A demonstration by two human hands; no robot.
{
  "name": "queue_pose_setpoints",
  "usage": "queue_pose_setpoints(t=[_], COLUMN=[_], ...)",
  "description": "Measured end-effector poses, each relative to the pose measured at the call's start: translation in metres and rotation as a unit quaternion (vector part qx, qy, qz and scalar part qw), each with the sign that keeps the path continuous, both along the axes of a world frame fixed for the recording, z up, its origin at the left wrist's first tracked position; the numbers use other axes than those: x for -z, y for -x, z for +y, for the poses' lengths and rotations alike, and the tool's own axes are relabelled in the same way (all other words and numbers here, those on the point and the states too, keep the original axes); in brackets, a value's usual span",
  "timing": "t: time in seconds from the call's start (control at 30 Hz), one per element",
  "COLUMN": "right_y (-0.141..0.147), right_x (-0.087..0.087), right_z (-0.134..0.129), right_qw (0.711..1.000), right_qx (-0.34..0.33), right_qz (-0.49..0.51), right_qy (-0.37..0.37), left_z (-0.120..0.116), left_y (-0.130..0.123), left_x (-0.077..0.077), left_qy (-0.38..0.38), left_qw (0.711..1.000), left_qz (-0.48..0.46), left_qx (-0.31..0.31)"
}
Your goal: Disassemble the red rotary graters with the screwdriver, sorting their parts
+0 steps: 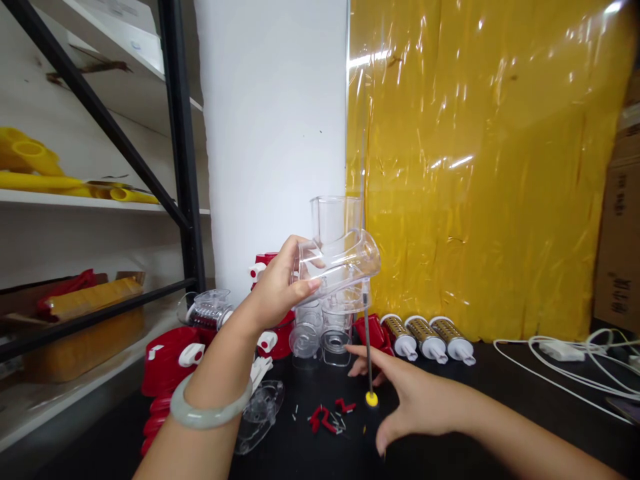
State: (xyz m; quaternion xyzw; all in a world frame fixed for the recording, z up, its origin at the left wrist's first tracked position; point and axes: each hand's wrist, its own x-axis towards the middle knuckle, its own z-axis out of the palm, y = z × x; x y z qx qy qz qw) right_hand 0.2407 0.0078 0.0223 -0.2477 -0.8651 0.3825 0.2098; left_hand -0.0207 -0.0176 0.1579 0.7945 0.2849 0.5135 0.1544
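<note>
My left hand [285, 283] is closed around a clear plastic housing [345, 263], held tilted above the black table. Low on the right, my right hand [407, 393] has its fingers spread, with thumb and fingers apart on either side of a thin metal rod [369, 347] with a yellow piece [371, 399] at its lower end. Nothing is gripped in that hand. Small red parts [324, 420] and several metal pins [340, 421] lie on the table left of it. More clear housings [336, 340] stand behind.
Red housings [170, 360] and a clear flat part [260, 413] sit at left. Perforated metal cylinders with white ends [425, 337] line the back right, beside white cables [545, 353]. A black-framed shelf [185, 133] rises at left.
</note>
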Motion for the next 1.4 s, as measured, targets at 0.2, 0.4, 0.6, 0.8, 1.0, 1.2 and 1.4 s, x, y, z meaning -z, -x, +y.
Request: queue_pose_setpoints(t=[0.2,0.4,0.6,0.8,1.0,1.2,1.4], right_y=[0.000,0.001,0.007,-0.002,0.003,-0.003,0.004], right_x=[0.001,0.000,0.006,-0.004,0.004,-0.008,-0.008], right_z=[-0.001,0.000,0.003,0.000,0.001,-0.005,-0.007], right_qw=[0.999,0.999,0.998,0.994,0.999,0.999,0.999], right_qx=[-0.006,-0.016,0.037,-0.086,0.024,-0.048,0.036], right_qz=[0.003,0.008,0.023,0.033,0.031,0.020,0.025], right_qy=[0.035,0.026,0.052,0.066,0.008,0.014,-0.002], left_z=[0.000,-0.001,-0.002,-0.002,-0.001,-0.004,-0.003], left_y=[-0.001,-0.001,-0.002,-0.003,-0.002,-0.004,-0.004], left_x=[-0.001,-0.001,-0.002,-0.003,-0.002,-0.003,-0.003], left_qy=[-0.001,-0.001,0.005,0.002,0.003,0.003,0.004], left_qw=[1.000,1.000,1.000,1.000,1.000,1.000,1.000], left_qz=[0.001,0.000,-0.004,-0.005,0.000,-0.003,0.000], left_qx=[-0.001,0.001,0.002,0.003,0.000,-0.002,-0.005])
